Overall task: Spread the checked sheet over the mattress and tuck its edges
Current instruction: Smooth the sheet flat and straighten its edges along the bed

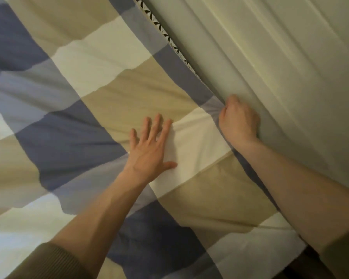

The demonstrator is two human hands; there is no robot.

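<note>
The checked sheet (93, 93), in blue, beige and white squares, lies across the mattress and fills most of the view. My left hand (151, 146) lies flat on a white square, fingers straight and spread, pressing the cloth down. My right hand (239, 119) is curled at the sheet's edge, where the cloth bunches into folds, and pushes it down between the mattress and the pale curtain. Its fingertips are hidden in the gap. A strip of the mattress edge (165, 35) with a black and white pattern shows further along.
A pale cream curtain (280, 67) hangs in folds along the right side, tight against the bed. A dark gap (302, 264) shows at the lower right, beside the sheet's corner.
</note>
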